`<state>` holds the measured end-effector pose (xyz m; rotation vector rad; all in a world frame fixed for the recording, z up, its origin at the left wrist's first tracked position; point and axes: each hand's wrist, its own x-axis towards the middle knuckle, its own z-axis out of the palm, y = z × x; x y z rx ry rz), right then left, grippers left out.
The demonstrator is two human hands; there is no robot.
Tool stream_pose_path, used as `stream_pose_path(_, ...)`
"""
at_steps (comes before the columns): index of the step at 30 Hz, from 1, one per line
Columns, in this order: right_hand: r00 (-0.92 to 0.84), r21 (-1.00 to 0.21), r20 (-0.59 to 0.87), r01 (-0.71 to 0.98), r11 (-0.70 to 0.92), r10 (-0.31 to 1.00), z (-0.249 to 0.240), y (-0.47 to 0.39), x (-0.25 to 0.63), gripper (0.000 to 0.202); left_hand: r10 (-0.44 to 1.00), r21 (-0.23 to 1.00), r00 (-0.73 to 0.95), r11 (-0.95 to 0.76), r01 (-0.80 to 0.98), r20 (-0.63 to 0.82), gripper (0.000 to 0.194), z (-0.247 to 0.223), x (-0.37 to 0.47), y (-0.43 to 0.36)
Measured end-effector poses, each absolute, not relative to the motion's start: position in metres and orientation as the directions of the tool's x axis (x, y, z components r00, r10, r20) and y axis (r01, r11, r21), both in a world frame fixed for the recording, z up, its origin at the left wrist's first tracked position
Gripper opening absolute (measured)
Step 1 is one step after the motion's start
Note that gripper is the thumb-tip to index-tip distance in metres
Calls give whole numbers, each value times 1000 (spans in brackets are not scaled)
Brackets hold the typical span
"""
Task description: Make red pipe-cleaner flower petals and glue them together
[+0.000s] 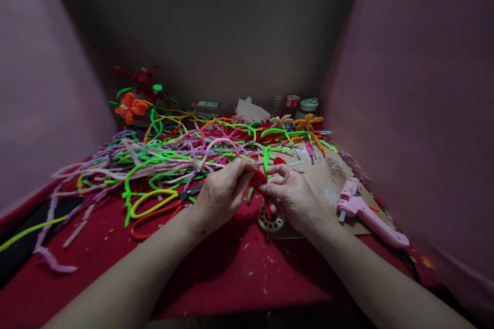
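Between my two hands is a red pipe cleaner (258, 179), bent into a looped shape. My left hand (224, 187) pinches its left side, and my right hand (287, 190) grips the other side with thumb and fingers. A red length hangs down below my right fingers. Just under them lies a round spool with holes in its rim (266, 224). Scissors with one yellow and one red handle (156, 203) rest left of my left hand, their blade tips hidden behind it. A bright green pipe cleaner piece (266, 157) stands up behind my hands.
Many coloured pipe cleaners (173, 154) are heaped across the left and back of the red cloth (216, 277). A pink glue gun (370, 213) lies on cardboard (328, 190) at right. An orange pipe-cleaner flower (131, 107) stands back left. A lidded jar (308, 107) is at the back.
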<state>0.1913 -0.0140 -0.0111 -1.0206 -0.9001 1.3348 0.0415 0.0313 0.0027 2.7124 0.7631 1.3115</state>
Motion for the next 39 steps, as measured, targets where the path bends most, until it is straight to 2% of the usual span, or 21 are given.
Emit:
stream_pose_path(5,-35,-936,-132,-324,-137,991,-13,-14,195,22,394,134,524,-875,464,755,6,3,41,30)
stream_pose_path(10,-157,-897,-182,-377,-229,971,-16,-10,201,24,337,44,546,-876,480,767,5,2,42,30)
stream_pose_path(15,-220,-895,-224,-338,-290,949,-13,-10,202,20,310,9,579,-886,463,754,8,2,42,28)
stream_pose_path(21,-376,-888,-277,-252,-385,885,-7,-10,207,15,281,-6,635,-912,411,720,11,3,42,26)
stream_pose_path(27,-466,-846,-309,-264,-463,829,1,-12,210,18,264,-6,629,-919,394,731,9,5,41,23)
stream_pose_path(35,-443,-882,-271,-240,-404,855,-3,-12,208,15,260,-27,619,-910,415,741,9,4,40,23)
stream_pose_path(39,-369,-916,-254,-204,-344,894,-7,-12,204,16,312,59,592,-912,406,743,7,3,39,23)
